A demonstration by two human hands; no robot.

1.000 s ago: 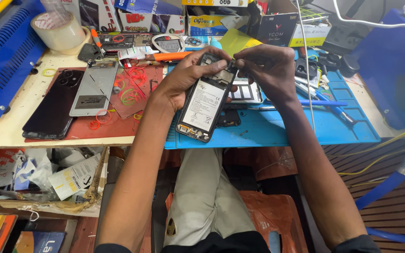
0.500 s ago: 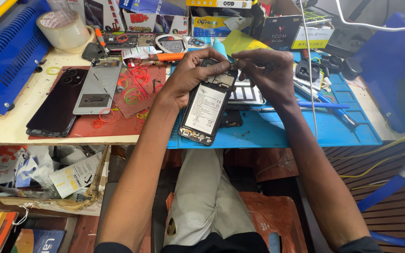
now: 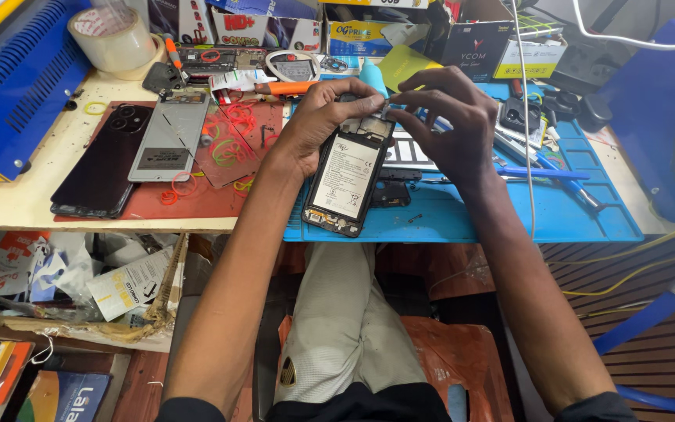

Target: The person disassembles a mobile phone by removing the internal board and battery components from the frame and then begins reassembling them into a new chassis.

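An opened phone (image 3: 345,181) with its back cover off lies on the blue work mat (image 3: 509,219), its white-labelled battery facing up. My left hand (image 3: 318,121) grips the phone's upper left side, fingers curled over the top edge. At the phone's top right corner, my right hand (image 3: 447,117) pinches with its fingertips; whatever sits between them is too small to make out.
A black phone (image 3: 99,168) and a grey back cover (image 3: 167,141) lie on a red mat (image 3: 220,168) strewn with rubber bands. A tape roll (image 3: 111,39), blue machine (image 3: 9,86), tweezers and tools (image 3: 548,172) and boxes surround the work area. A cluttered shelf sits below.
Both hands stayed at the phone's top end with only small finger shifts. The view has drifted slightly, so the bench sits a little lower in the frame.
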